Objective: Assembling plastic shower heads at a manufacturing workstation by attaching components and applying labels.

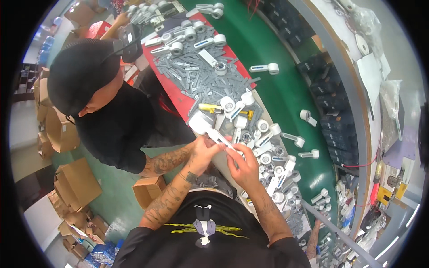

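Between my two hands is a white handheld unit (201,123) with a round head and a long handle. The head points up and to the left, above the bench. My left hand (204,154) is closed around the handle close to the head. Fingers of my right hand (242,165) pinch the handle's lower end. Just beyond lie more white round-headed units (227,104), one with a perforated face. A yellow tool (210,108) and another yellow piece (247,114) rest among them. The side of the handle facing my palms is hidden.
Loose grey strips (192,76) cover the red bench top (167,85). At my left sits a co-worker in a black cap (82,76), a forearm (167,161) reaching behind my left wrist. Cardboard boxes (77,185) stand on the green floor. A curved shelf edge (353,89) runs along the right.
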A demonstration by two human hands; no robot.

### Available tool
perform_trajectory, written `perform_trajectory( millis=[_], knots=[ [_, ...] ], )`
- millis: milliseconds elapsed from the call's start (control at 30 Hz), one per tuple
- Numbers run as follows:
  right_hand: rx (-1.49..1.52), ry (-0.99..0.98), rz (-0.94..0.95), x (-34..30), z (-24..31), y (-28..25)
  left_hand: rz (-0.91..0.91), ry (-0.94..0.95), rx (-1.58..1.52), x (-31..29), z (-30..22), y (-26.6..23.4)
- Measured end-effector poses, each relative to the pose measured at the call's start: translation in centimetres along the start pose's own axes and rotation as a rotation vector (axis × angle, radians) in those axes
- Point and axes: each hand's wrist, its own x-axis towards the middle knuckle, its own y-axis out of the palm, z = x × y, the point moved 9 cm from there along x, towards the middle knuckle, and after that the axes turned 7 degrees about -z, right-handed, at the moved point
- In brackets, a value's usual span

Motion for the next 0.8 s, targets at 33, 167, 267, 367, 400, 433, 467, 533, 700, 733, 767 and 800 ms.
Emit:
perform_trajectory(
  millis=[33, 167, 267, 367, 400, 433, 467, 533, 700, 733, 767, 800],
  knots=[
    [0.011, -0.018, 0.004, -0.2, 0.0, 0.1, -0.005, 0.001, 0.022, 0.0, -0.2, 0.4],
    [0.036, 0.006, -0.029, -1.0, -0.6, -0.2, -0.058, 0.011, 0.059, 0.0, 0.7, -0.3],
    [0.026, -0.048, -0.065, -0.7, -0.1, 0.1, -0.070, -0.008, -0.018, -0.3, 0.3, -0.6],
    [0.012, -0.077, -0.060, 0.1, 0.2, 0.7, -0.115, -0.003, -0.061, -0.4, -0.4, -1.1],
    [-0.012, -0.074, -0.031, 0.4, 0.3, 1.2, -0.140, 0.001, -0.044, -0.3, -0.5, -1.6],
    [-0.011, -0.076, -0.022, 0.8, 0.4, 1.6, -0.145, 0.001, -0.051, -0.2, -0.6, -1.9],
    [-0.006, -0.058, -0.011, 1.2, 0.3, 2.1, -0.153, 0.007, -0.029, 0.1, -0.7, -2.3],
    [-0.002, -0.041, 0.010, 1.9, 0.4, 3.0, -0.166, 0.010, -0.015, 0.7, -1.0, -2.8],
    [-0.017, 0.006, 0.061, 3.8, -0.4, 5.8, -0.326, -0.006, -0.114, 1.8, -1.5, -5.0],
    [-0.025, 0.006, 0.070, 4.3, -0.5, 6.5, -0.326, -0.012, -0.125, 2.0, -1.7, -5.5],
    [-0.006, -0.002, 0.071, 4.9, 0.0, 7.2, -0.357, -0.027, -0.133, 1.9, -2.3, -6.3],
    [0.012, -0.010, 0.073, 5.5, 0.1, 7.7, -0.388, -0.042, -0.142, 2.0, -2.8, -7.0]
  ],
)
